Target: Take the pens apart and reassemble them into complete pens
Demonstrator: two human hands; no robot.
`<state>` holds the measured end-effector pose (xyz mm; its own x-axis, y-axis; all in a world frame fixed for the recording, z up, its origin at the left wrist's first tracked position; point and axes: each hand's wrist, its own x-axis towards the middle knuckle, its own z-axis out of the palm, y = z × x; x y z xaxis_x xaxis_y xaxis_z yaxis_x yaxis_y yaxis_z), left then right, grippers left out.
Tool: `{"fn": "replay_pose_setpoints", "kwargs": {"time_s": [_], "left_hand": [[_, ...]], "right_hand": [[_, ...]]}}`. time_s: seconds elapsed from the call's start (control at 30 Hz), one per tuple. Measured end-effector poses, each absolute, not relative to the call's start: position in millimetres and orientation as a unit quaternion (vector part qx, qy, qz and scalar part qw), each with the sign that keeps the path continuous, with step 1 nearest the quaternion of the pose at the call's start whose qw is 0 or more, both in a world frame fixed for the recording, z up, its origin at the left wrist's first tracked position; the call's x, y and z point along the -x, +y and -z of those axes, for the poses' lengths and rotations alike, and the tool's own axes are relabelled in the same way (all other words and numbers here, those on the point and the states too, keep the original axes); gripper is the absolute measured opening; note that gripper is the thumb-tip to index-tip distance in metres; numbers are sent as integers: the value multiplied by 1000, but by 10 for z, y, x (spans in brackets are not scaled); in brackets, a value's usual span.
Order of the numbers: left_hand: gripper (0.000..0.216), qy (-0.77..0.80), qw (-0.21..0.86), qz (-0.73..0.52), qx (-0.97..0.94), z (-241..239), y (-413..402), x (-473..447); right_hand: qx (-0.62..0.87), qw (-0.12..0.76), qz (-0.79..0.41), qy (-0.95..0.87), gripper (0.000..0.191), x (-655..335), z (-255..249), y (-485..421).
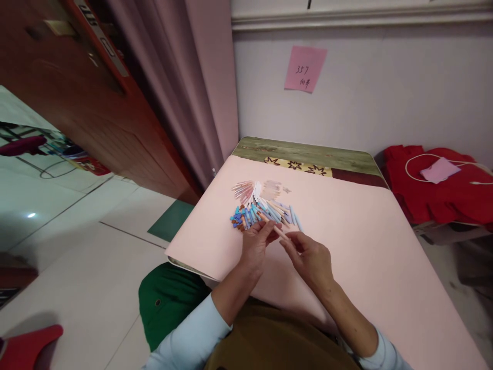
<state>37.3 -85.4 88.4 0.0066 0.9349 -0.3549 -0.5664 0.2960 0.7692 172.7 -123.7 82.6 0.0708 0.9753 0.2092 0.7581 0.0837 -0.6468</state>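
A slim peach pen point(280, 233) runs slantwise between my two hands over the near side of a pile. My left hand point(259, 243) pinches its upper left end between thumb and fingers. Its lower right end lies in the closed fingertips of my right hand point(313, 256). Just beyond my hands lie loose blue and peach pens point(274, 211), some with dark tips. Small blue and brown caps point(237, 218) are heaped to the left. Behind them, thin pinkish sticks point(243, 191), white sticks point(257, 191) and pale beige sticks point(271, 190) fan out.
Pale pink sheeting covers the table point(362, 246), with a green wood-look strip point(308, 149) along the back. A red cloth point(408, 190) with a white cable lies on the right. A brown door point(127, 113) and purple curtain point(181, 77) stand to the left. Green fabric point(169, 298) hangs beside me.
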Motion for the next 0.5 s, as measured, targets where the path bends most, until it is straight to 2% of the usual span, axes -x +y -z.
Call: {"fn": "replay_pose_setpoints", "kwargs": {"time_s": [0.13,0.2,0.33,0.4,0.5], "left_hand": [[29,446,675,-545,-217,-835,-864,-386],[29,442,676,-544,-225,-815,-874,-389],[27,428,682,-544,-235,-810,-896,-387],[28,423,688,-541,-235,-812,-905,-388],[28,434,685,-537,-233,-802,-908,-392]], "right_hand": [[660,331,-150,-657,29,-1713,-817,-1257],[650,344,-193,-650,31,-1715,-830,-1268],[582,402,-465,-533,41,-1739,-855,-1247],[537,403,-589,-450,46,-1752,-856,-1224],[527,400,-613,-432,49,-1755,-839,-1215]]}}
